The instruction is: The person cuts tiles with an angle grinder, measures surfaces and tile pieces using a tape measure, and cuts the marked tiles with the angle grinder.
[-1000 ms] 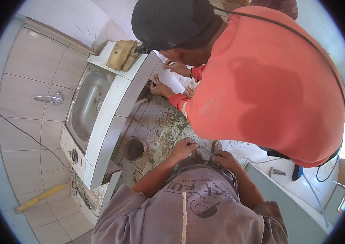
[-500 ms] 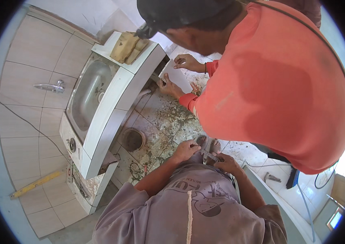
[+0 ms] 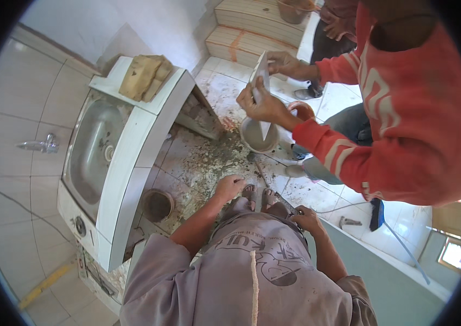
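Note:
My right hand (image 3: 307,219) is closed round one end of a narrow dark strip-like tool (image 3: 286,203), which slants up and left over my feet. Its exact kind is unclear. Left of my feet, my left hand (image 3: 230,187) is apart from the strip, its fingers curled; whatever they may hold is hidden. A co-worker in a red long-sleeved top (image 3: 399,130) grips a white tile piece (image 3: 263,98) with both hands, tilted above a grey bucket (image 3: 259,135).
To the left, a tiled counter (image 3: 127,185) holds a metal sink (image 3: 97,146) and a folded tan packet (image 3: 144,77). A round bucket (image 3: 157,205) stands on the debris-strewn floor. At right lie a hammer (image 3: 350,221) and a blue broom (image 3: 377,214). Another person (image 3: 331,41) is behind.
My left hand has let go of the strip and moved left; my right hand keeps it. The co-worker has straightened and lifted the tile away from the counter. My view has shifted.

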Demonstrator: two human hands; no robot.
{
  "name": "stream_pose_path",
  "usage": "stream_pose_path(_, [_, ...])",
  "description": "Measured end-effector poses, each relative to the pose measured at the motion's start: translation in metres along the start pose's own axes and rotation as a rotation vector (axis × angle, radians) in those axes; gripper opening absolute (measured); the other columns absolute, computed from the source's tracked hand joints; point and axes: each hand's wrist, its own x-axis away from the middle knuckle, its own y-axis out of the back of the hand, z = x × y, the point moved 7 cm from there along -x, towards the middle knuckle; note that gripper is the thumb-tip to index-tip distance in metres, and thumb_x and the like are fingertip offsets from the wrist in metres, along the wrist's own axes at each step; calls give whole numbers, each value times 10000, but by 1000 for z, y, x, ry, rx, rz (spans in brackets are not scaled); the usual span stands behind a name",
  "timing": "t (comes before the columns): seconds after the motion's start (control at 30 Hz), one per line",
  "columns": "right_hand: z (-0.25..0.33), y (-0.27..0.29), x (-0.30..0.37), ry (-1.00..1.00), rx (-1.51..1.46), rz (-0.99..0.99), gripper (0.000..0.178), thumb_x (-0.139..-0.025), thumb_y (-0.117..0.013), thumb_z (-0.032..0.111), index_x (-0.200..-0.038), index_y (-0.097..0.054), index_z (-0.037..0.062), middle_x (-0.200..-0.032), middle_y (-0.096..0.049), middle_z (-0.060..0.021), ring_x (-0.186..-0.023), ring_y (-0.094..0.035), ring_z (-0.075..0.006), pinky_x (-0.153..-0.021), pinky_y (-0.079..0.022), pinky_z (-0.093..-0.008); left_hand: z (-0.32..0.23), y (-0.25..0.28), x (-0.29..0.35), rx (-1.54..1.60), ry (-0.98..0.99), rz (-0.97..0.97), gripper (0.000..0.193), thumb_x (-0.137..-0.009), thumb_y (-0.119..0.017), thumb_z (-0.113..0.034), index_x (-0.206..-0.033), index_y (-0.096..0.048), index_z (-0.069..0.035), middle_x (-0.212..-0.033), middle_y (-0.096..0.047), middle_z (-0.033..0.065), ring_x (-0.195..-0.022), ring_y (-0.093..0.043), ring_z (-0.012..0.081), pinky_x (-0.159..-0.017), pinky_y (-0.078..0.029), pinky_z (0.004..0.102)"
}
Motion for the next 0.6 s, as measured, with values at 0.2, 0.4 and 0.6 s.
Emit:
stream_pose_path(0.2, [-3, 6, 1, -59, -142, -92, 462, -705, -713, 286, -1095, -675, 42, -803, -678, -133, -679, -635, -212, -632, -503, -352, 18, 5, -15, 52, 90, 23, 302, -870, -646, -291, -854, -702, 5, -726, -689, 70, -648, -639, 136, -634, -501, 295])
stream_pose_path(0.4, [-17, 18, 7, -81, -318, -221, 422, -742, -698, 228, -1098, -656, 7, -757, -617, -84, -651, -603, -178, -524, -494, -328, 6, -11, -35, 130, 51, 61, 280, -873, -635, -283, -794, -691, -20, -676, -670, 56, -606, -631, 136, -601, -483, 307])
stream_pose_path(0.6, [-62, 28, 15, -181, -488, -278, 459, -749, -701, 234, -1140, -636, 3, -770, -609, -92, -646, -591, -183, -502, -491, -327, -31, -27, -73, 79, -2, 121, 282, -874, -636, -285, -792, -689, -21, -679, -671, 61, -611, -636, 138, -600, -490, 302])
